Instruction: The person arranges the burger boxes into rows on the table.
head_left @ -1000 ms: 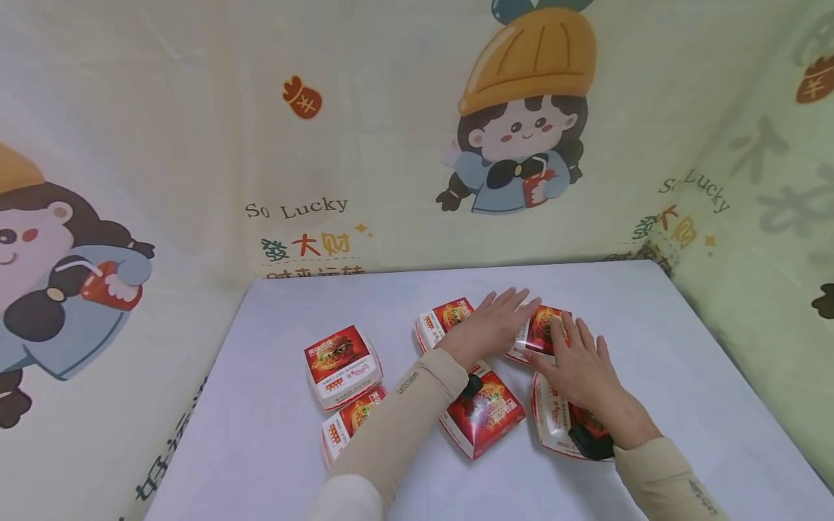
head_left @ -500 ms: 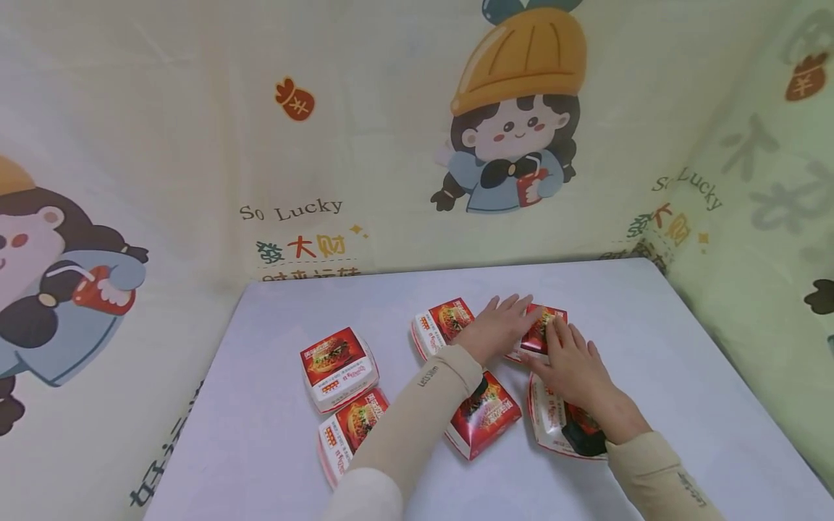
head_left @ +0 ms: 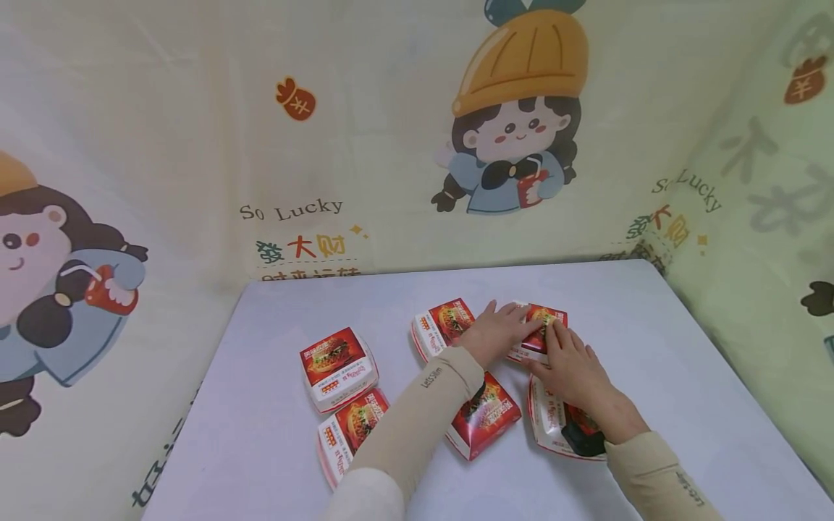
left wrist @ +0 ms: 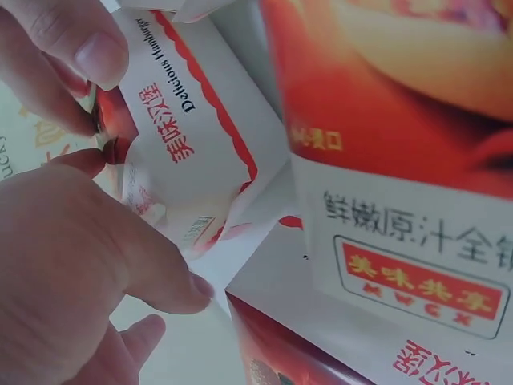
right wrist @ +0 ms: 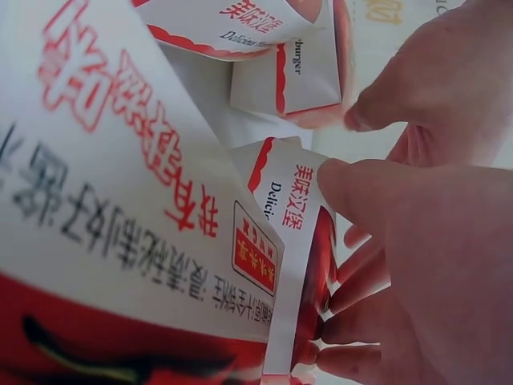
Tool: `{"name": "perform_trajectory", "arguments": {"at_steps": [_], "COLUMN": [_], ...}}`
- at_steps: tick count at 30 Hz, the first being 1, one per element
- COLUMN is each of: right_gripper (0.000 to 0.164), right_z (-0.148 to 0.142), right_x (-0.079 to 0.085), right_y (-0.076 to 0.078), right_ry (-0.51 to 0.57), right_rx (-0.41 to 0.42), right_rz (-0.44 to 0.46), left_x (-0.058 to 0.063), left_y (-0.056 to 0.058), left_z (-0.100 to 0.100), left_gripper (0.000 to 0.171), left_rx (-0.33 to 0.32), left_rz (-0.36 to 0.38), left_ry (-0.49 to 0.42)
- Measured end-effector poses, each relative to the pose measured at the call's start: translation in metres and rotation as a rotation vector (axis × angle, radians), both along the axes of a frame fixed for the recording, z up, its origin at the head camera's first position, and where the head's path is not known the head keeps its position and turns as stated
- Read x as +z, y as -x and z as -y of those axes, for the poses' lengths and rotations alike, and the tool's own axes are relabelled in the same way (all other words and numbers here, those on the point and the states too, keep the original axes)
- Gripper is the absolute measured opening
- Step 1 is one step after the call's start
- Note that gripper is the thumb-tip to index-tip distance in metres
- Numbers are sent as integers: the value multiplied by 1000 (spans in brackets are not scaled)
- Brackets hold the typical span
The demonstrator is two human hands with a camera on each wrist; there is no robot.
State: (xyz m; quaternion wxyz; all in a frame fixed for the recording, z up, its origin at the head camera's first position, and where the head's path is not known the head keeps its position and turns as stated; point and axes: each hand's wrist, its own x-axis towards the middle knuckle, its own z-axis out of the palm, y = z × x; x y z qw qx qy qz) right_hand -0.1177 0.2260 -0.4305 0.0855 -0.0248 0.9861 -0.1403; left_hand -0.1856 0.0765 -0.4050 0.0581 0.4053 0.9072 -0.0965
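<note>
Both hands are at the far-right hamburger box [head_left: 537, 346], a red and white carton. My left hand [head_left: 496, 334] reaches across its left part, fingertips on the red top; in the left wrist view the lowest digit [left wrist: 188, 290] stands just off the carton. My right hand [head_left: 576, 369] holds its near right part, thumb [right wrist: 341, 178] on the white side and fingers over the red lid. Below that hand lies another hamburger box [head_left: 549, 420], partly hidden by the hand and its black wrist camera. Left of it sits a tilted hamburger box [head_left: 483, 423].
Another hamburger box [head_left: 431, 331] lies at the back, left of my left hand. Farther left are an upper hamburger box [head_left: 339, 370] and a lower hamburger box [head_left: 345, 441], partly under the left sleeve [head_left: 410, 427]. All stand on a white table [head_left: 260, 449] before a printed curtain [head_left: 384, 137].
My left hand's fingers have drawn back slightly and bent more over the far-right box. My right hand has shifted slightly left toward it. The other boxes lie as before.
</note>
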Motion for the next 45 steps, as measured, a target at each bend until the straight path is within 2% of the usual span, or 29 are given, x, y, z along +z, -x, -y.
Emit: {"name": "perform_trajectory", "arguments": {"at_steps": [10,14,18,25,30,34,42,45], "right_gripper": [90,87,83,86,87,88,91,96], "right_z": [-1,-2,-2,-4,-5,-7,-7,-6], "right_x": [2,2,1,1,0,0,0,1], "right_y": [-2,-2,-3,-3,-2,-1,2,4], "right_ry": [0,16,32,22,7,6,-10,1], "right_rx": [18,36,43,28,15,13,15,4], "right_rz": [-25,-43,-55,-57,-49,-49,-50,-19], "left_x": [-3,-1,2,-2,-5,-4,-2,-3], "left_y": [-1,-4,-8,-7,-7,-8,-9,-8], "left_z": [-10,-15,-15,-18,-20,-17,-11,-10], "left_gripper": [85,80,69,55,53,58,45,45], "left_rx": [44,51,49,68,71,56,42,45], "left_rz": [-20,-24,-61,-94,-115,-119,-121,-110], "left_ry": [72,69,65,60,59,31,1,-12]}}
